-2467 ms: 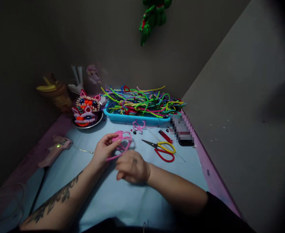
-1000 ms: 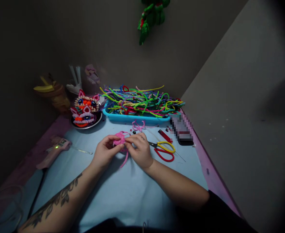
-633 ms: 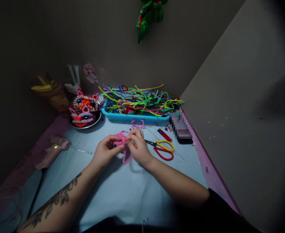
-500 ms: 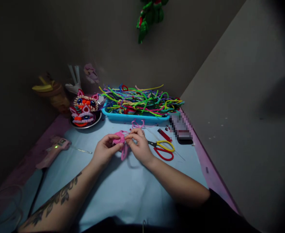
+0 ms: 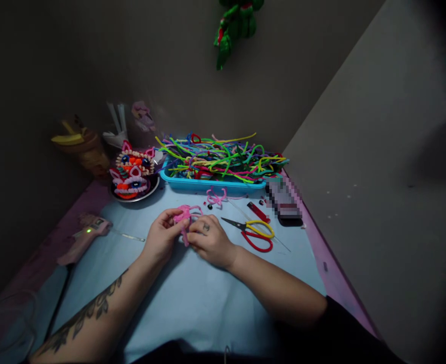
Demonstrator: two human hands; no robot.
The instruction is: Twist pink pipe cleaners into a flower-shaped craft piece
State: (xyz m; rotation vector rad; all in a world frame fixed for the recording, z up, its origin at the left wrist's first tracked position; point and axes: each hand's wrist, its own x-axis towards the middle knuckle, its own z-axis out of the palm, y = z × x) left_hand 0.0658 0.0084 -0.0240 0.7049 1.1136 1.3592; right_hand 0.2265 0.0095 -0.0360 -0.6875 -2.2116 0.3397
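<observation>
Between my hands is a pink pipe cleaner piece (image 5: 182,216), bent into a bunched shape with loops and a strand hanging down. My left hand (image 5: 163,232) pinches its bunched part between thumb and fingers. My right hand (image 5: 211,240) is closed at the lower strand, fingers curled and pressed together at its side; the fingertips are partly hidden. Just beyond my hands lies a looped pink pipe cleaner (image 5: 217,197) with curled ends. Scissors (image 5: 251,230) with one yellow and one red handle rest to the right of my right hand, blades pointing left.
A blue tray (image 5: 215,185) heaped with colourful pipe cleaners stands at the back. Left of it, a metal bowl (image 5: 135,199) holds decorated animal faces. A pink glue gun (image 5: 84,237) lies at left. A red lighter-like object (image 5: 258,212) and a pixelated phone (image 5: 283,202) lie at right.
My right hand has moved down and slightly left, from the side of the pink piece to its lower strand. The piece has shifted a little left and turned in my left hand.
</observation>
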